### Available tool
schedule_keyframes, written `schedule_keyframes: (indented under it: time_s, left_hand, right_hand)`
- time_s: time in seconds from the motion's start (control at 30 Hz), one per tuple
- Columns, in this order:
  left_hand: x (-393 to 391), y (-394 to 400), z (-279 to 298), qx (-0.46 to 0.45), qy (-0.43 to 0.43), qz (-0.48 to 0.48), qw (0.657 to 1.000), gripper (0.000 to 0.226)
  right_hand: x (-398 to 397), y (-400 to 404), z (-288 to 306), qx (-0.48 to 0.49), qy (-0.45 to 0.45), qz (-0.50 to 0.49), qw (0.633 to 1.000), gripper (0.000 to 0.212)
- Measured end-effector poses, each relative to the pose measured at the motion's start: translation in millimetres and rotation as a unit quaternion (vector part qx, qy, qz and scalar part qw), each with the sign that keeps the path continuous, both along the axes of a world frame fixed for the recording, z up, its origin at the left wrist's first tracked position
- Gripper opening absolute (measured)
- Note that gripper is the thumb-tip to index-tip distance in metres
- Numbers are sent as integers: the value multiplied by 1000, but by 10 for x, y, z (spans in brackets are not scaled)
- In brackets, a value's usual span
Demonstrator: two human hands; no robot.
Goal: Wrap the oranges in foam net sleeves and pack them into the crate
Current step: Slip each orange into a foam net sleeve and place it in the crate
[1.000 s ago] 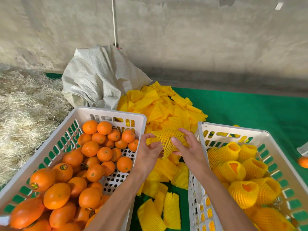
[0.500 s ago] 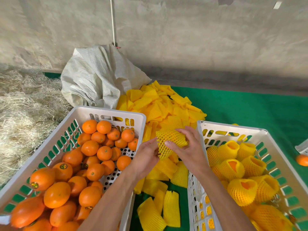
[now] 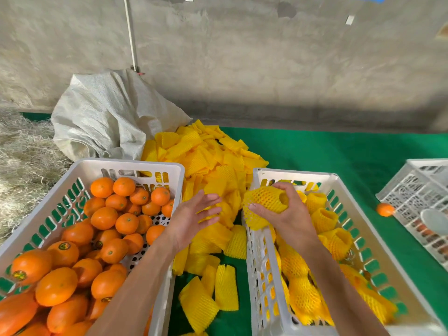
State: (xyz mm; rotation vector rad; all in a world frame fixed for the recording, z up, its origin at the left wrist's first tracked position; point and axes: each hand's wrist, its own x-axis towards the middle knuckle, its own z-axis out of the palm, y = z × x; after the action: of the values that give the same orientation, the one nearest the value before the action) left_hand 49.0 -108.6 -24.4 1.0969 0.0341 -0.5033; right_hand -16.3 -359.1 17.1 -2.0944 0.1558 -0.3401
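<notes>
Three crates [image 3: 294, 174], two hands [image 3: 194, 215], one sack [image 3: 109, 117]

A green felt-covered bench [image 3: 327, 161] carries two white slotted plastic crates [image 3: 135, 166] side by side, a heap of flat yellow foam net sleeves [image 3: 206, 154] between and behind them, a crumpled grey woven sack [image 3: 104, 117], one loose orange [image 3: 385, 209] and a third white crate [image 3: 417, 187] at the right.

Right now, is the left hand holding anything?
No. The left hand is open, fingers spread above the loose foam sleeves.
</notes>
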Motion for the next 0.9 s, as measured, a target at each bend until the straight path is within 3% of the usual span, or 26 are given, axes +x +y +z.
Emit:
schedule_keyframes:
  time_s: [0.13, 0.23, 0.37, 0.43, 0.53, 0.77, 0.83, 0.9]
  left_hand:
    - [-27, -56, -84, 117, -1, 4, 993, 34]
    - [-95, -111, -136, 221, -70, 7, 973, 24]
    - [-254, -154, -204, 369, -209, -80, 902, 26]
    - [-295, -139, -279, 427, -223, -158, 862, 26]
    - [-316, -114, -344, 470, -171, -246, 830, 28]
    - [-292, -46, -379, 522, -153, -290, 787, 30]
    - [-283, -41, -402, 524, -149, -295, 785, 34]
    - [-286, -35, -406, 522, -152, -295, 786, 32]
  right_hand:
    - [-355, -417, -10, -106, 28, -36, 993, 67]
    - [-641, -673, -99, -181, 75, -57, 979, 74]
    - [-979, -967, -283, -246, 164, -70, 953, 79]
    - [-1093, -1069, -406, -274, 221, -49, 935, 82]
    - [-1137, -1135, -558, -304, 284, -31, 909, 87]
    - [-997, -1084, -584, -430, 345, -20, 834, 108]
    - [-992, -1092, -603, -431, 354, -6, 830, 110]
    - [-996, -1132, -599, -381, 356, 3, 854, 105]
